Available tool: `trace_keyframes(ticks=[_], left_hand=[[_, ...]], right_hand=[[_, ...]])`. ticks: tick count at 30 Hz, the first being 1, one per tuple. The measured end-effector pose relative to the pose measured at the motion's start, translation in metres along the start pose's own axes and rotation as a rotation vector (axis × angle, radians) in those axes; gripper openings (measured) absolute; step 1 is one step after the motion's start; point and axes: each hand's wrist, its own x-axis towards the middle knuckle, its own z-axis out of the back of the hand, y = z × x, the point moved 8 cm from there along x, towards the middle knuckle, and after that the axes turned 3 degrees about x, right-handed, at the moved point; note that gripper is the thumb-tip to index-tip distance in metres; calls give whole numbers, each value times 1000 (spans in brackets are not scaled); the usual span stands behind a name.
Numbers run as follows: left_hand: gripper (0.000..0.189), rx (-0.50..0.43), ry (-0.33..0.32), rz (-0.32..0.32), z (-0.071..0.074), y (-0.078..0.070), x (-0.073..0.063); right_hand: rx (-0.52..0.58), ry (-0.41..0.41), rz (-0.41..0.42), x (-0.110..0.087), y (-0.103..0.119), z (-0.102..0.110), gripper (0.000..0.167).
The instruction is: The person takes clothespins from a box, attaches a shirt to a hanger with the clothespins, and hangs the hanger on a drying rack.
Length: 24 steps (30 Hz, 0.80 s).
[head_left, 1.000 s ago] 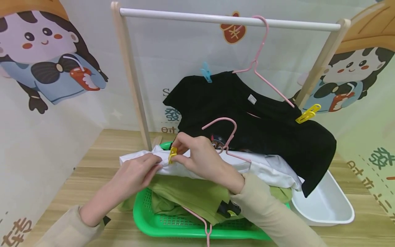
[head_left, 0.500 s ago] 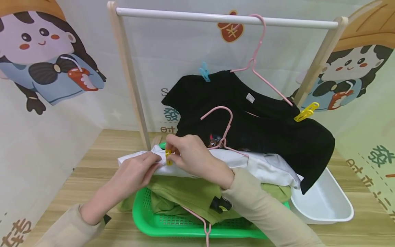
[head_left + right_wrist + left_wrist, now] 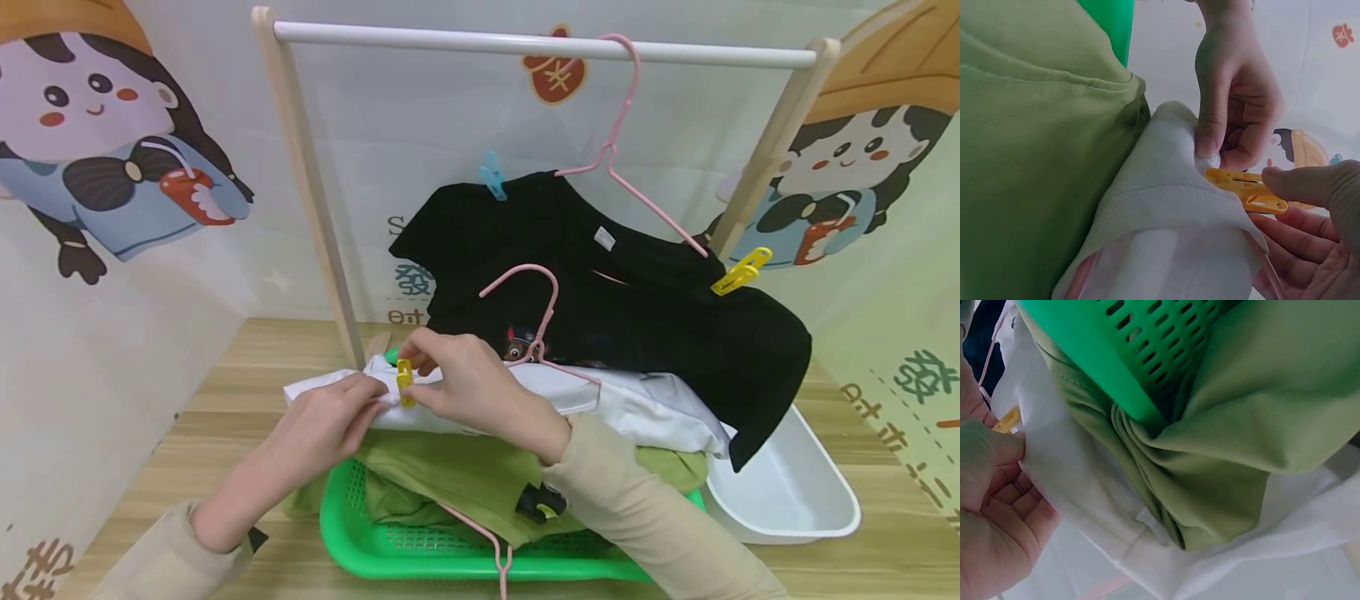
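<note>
In the head view, a white shirt with a pink hanger in it lies across the basket. My left hand pinches the shirt's shoulder between thumb and fingers, as the right wrist view also shows. My right hand holds a yellow clothespin between thumb and fingers, just beside the left fingertips. In the right wrist view, the clothespin has its tip at the white cloth near the ribbed collar. The left wrist view shows the left hand at the cloth's edge.
A black T-shirt hangs from the rack's white bar on a pink hanger, with blue and yellow clothespins on its shoulders. Green clothing lies in the green basket. A white tub stands right.
My right hand has shifted left with the yellow clothespin, bringing it closer to the left fingertips. My left hand keeps its pinch on the shirt.
</note>
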Motion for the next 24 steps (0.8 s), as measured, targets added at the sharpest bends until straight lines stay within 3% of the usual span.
trace_keyframes(ticks=[4,10,16,20,24], left_hand=[[11,1,7,9,-1,1,0],[11,3,10,4,-2,1,0],[13,8,12,14,-2,2,0],[5,-3,0,0,-2,1,-2],[21,-14,-13,-14,-3,1,-3]], right_hand=[[4,-64,36,-5,1,5,33],[8,-184,132,-20,10,20,30],[41,-199,152,-37,13,31,27],[57,-207,145,-52,11,41,25],[45,-234,121,-72,5,54,27]])
